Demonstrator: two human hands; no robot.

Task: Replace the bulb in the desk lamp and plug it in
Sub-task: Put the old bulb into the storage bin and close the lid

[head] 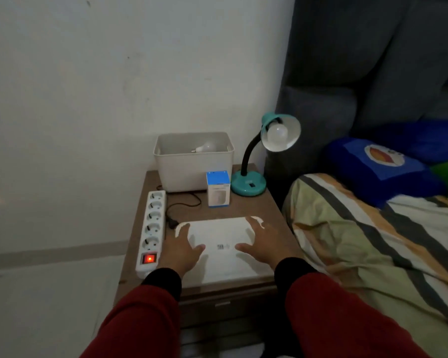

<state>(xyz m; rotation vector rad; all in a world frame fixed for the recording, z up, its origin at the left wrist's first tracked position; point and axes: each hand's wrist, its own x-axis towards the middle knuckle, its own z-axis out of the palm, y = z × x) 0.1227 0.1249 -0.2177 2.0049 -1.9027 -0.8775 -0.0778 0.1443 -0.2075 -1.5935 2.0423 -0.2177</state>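
Lamp (254,174) with teal base stands at the far right corner of the surface (269,208), a bulb (277,133) in its tilted shade. Left of the lamp sits a small blue-and-white box (218,188), its print unreadable; further left, a bin (192,171) holds a spare bulb (204,147), partly hidden by the rim. Nearer than the lamp, both hands, left (183,248) and right (263,244), lie spread flat on a white lid (220,251). A power strip (151,228) lies leftmost.

teal lamp (248,186); white bulb (277,132); striped blanket (373,244).
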